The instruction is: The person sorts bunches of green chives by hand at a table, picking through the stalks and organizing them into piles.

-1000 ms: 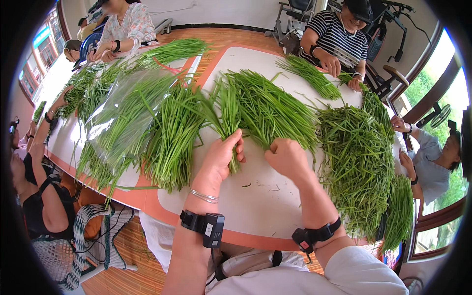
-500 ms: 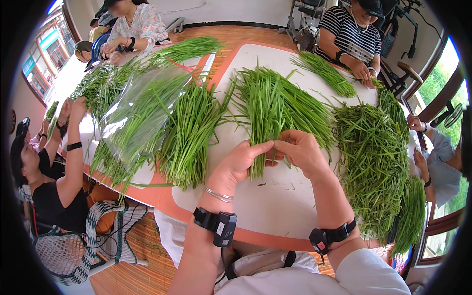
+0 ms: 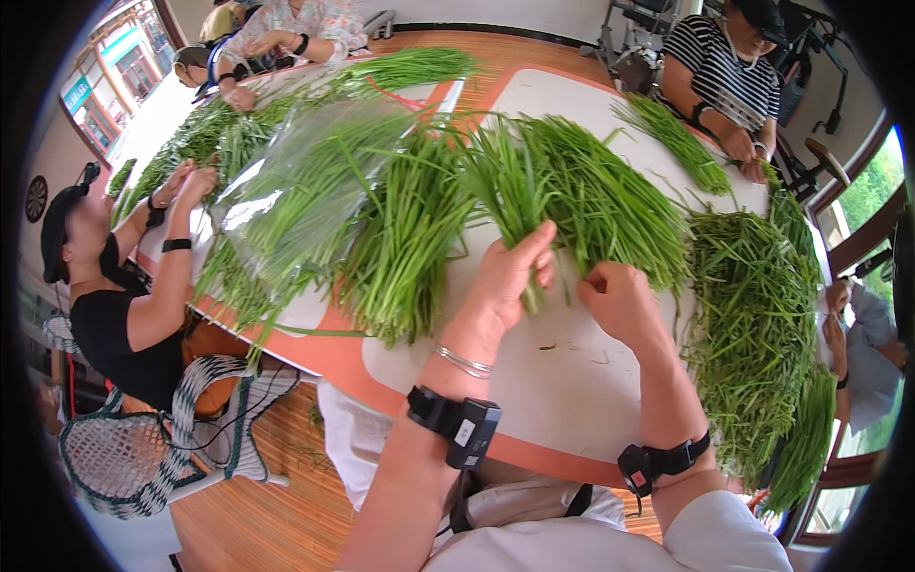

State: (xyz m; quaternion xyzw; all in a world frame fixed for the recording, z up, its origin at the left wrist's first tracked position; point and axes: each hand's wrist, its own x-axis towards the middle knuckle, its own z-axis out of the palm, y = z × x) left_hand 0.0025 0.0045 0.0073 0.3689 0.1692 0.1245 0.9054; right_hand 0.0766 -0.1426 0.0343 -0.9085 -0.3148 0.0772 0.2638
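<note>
1. Gripping the bunch point(image 3: 507, 183) of green stalks, the left hand point(image 3: 515, 274) is wrapped closed near the lower ends, thumb laid along the front. Holding it there probably keeps the ends together while the leafy tips fan out freely.
2. Beside it, a little apart, the right hand point(image 3: 617, 296) is narrow, its fingers curled in and thumb drawn close. Whether a thin blade is pinched there, I cannot tell. Sitting close to the held ends, it seems placed for small finger work on them.
3. Under both hands, the near part of the surface point(image 3: 581, 405) carries only a few scraps point(image 3: 548, 347), perhaps to leave working room.
4. Just beyond, a stack point(image 3: 620, 195) lies slanted, ends toward the person, apparently for easy reach. The bunch overlaps its left edge.
5. To the left, another pile point(image 3: 405, 253) lies the same way, next to a clear bag point(image 3: 286, 195) resting over more stalks.
6. To the right, a looser heap point(image 3: 748, 334) lies tangled, apart from the neater stack, which suggests separate groups.
7. Farther out, a small bundle point(image 3: 675, 143) lies before a co-worker in stripes point(image 3: 710, 62); another co-worker in black point(image 3: 133, 324) sits at the left.
</note>
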